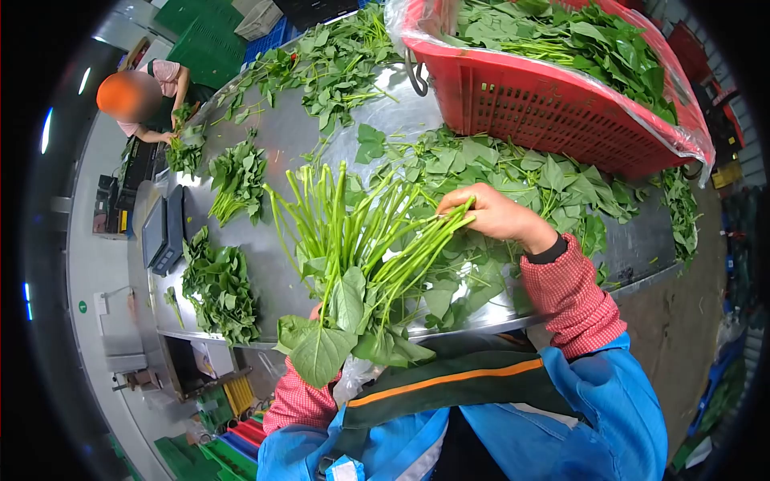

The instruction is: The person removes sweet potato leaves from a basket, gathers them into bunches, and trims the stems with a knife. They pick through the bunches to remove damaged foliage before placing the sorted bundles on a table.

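A bunch of leafy green stems (345, 232) is held up in front of me at the table's near edge, its cut stem ends fanned upward and its broad leaves hanging below. My left hand (316, 312) is wrapped round the lower part; leaves cover nearly all of it, with only a little skin showing. At the bunch's right side, my right hand (493, 212) pinches several stem ends between thumb and fingers. Below and beyond that hand, loose leafy greens (481, 164) spread over the metal table (277, 156).
A red crate (545, 112) lined with plastic and filled with greens stands at the far right. Separate bunches (220, 289) lie at left, near a dark scale (164, 231). Across the table, a co-worker in an orange cap (127, 96) handles greens. Green crates (200, 40) stand behind.
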